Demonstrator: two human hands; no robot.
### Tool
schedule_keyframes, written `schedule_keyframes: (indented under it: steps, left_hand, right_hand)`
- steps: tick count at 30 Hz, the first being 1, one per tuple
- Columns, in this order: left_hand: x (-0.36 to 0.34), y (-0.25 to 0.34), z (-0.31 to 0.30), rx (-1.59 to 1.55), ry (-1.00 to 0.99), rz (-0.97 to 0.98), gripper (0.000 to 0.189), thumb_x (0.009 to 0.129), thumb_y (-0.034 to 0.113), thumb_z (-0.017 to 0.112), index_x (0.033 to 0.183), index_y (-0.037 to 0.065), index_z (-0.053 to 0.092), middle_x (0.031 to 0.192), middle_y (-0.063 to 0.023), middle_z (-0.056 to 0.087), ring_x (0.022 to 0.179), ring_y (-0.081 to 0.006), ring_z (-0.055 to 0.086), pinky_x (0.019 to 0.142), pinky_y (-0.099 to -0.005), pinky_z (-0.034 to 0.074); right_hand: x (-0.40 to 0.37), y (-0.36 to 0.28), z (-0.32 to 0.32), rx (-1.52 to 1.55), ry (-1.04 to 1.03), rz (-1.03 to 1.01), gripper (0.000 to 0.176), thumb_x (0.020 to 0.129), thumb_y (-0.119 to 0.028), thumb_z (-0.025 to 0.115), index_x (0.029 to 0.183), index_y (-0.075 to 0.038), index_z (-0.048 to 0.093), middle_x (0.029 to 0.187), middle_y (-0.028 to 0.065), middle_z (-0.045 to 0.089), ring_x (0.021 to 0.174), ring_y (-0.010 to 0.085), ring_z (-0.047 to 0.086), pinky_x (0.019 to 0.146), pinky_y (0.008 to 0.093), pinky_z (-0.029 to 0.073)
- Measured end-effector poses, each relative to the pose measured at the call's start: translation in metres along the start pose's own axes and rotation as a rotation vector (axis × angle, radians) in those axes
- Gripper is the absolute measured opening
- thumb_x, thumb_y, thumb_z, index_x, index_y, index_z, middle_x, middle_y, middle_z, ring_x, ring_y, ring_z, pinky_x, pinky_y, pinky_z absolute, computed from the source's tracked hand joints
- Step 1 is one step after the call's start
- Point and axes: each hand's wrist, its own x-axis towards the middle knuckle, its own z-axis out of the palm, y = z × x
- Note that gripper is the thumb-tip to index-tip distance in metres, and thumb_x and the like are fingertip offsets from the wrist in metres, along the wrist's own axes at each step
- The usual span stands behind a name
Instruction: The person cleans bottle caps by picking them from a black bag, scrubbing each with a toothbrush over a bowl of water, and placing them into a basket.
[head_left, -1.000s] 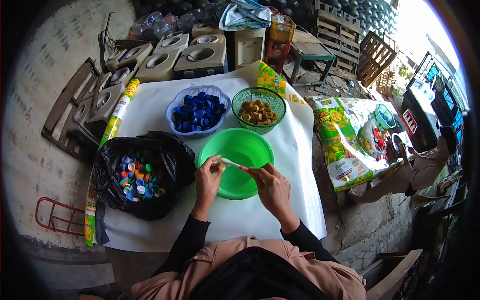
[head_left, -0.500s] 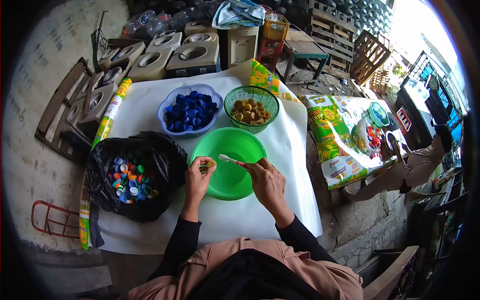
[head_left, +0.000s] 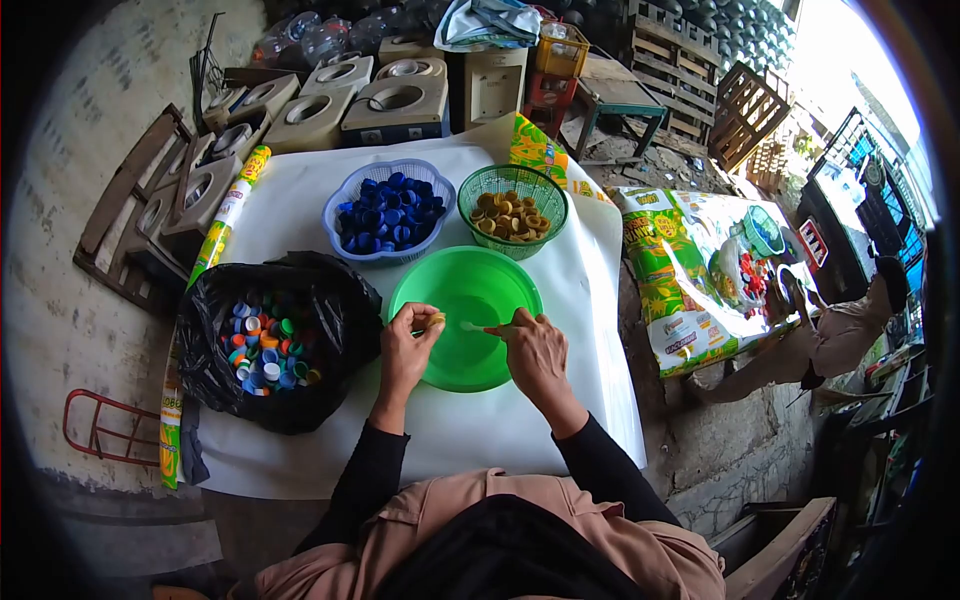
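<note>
A yellowish bottle cap (head_left: 434, 320) is pinched in the fingers of my left hand (head_left: 405, 348), over the left side of a green basin (head_left: 465, 375). My right hand (head_left: 538, 358) grips a toothbrush (head_left: 476, 327) by its reddish handle. The pale brush head points left over the basin, a short way from the cap. Behind the basin stand a green basket (head_left: 553, 228) of yellowish caps (head_left: 510, 215) and a lavender basket (head_left: 335, 240) of dark blue caps (head_left: 392, 212). To the left, a black plastic bag (head_left: 345, 330) lies open around mixed coloured caps (head_left: 268, 350).
A white sheet (head_left: 360, 460) covers the work surface, with a rolled printed edge (head_left: 222, 225) at left. On the right, another person (head_left: 835, 345) reaches toward red caps (head_left: 752, 278) on a printed sheet (head_left: 680, 300). Beige machine casings (head_left: 395, 105) line the back.
My right hand has lowered the toothbrush, so its head now sits lower over the basin. My left hand has turned slightly with the cap. The whole view has shifted a little.
</note>
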Motion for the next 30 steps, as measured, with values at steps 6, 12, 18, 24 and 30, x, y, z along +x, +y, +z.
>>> schedule_keyframes:
  steps: [6, 12, 18, 24, 30]
  left_hand:
    - [0.001, -0.002, -0.002, -0.051, 0.019, -0.037, 0.020, 0.087, -0.002, 0.073, 0.103, -0.001, 0.062, 0.095, -0.0098, 0.072, 0.087, -0.0149, 0.070, 0.080, -0.0271, 0.055]
    - [0.004, -0.002, -0.001, -0.105, 0.017, -0.053, 0.027, 0.087, -0.001, 0.075, 0.111, -0.002, 0.063, 0.093, -0.0104, 0.073, 0.086, -0.0139, 0.070, 0.078, -0.0274, 0.056]
    - [0.003, -0.012, -0.005, -0.024, -0.046, -0.042, 0.036, 0.086, -0.001, 0.075, 0.121, -0.003, 0.065, 0.093, -0.0116, 0.072, 0.085, -0.0150, 0.070, 0.077, -0.0282, 0.057]
    - [0.003, -0.012, -0.007, -0.107, -0.063, -0.056, 0.034, 0.085, -0.002, 0.076, 0.117, -0.005, 0.067, 0.107, -0.0130, 0.069, 0.092, -0.0190, 0.072, 0.082, -0.0293, 0.060]
    - [0.003, -0.010, -0.008, -0.017, -0.101, -0.085, 0.037, 0.083, -0.003, 0.077, 0.118, -0.008, 0.065, 0.106, -0.0133, 0.070, 0.098, -0.0220, 0.072, 0.085, -0.0288, 0.060]
  right_hand:
    - [-0.010, -0.025, -0.044, 0.262, 0.135, 0.155, 0.014, 0.090, -0.021, 0.070, 0.101, -0.018, 0.079, 0.090, 0.0019, 0.066, 0.077, 0.0241, 0.068, 0.061, 0.0373, 0.050]
    - [-0.011, -0.026, -0.042, 0.239, 0.126, 0.179, 0.015, 0.091, -0.023, 0.070, 0.101, -0.017, 0.078, 0.089, 0.0028, 0.066, 0.075, 0.0246, 0.068, 0.060, 0.0380, 0.049]
    - [-0.001, -0.013, -0.015, 0.135, 0.144, 0.105, 0.013, 0.089, -0.019, 0.068, 0.096, -0.017, 0.079, 0.086, 0.0045, 0.062, 0.075, 0.0255, 0.065, 0.059, 0.0393, 0.050]
    - [0.001, -0.004, -0.002, 0.089, 0.100, 0.059, 0.013, 0.087, -0.017, 0.069, 0.096, -0.018, 0.079, 0.084, 0.0034, 0.062, 0.074, 0.0244, 0.064, 0.059, 0.0387, 0.050]
    - [-0.016, -0.026, -0.037, 0.239, 0.109, 0.110, 0.014, 0.089, -0.024, 0.072, 0.099, -0.017, 0.079, 0.085, 0.0020, 0.065, 0.077, 0.0234, 0.067, 0.060, 0.0373, 0.049]
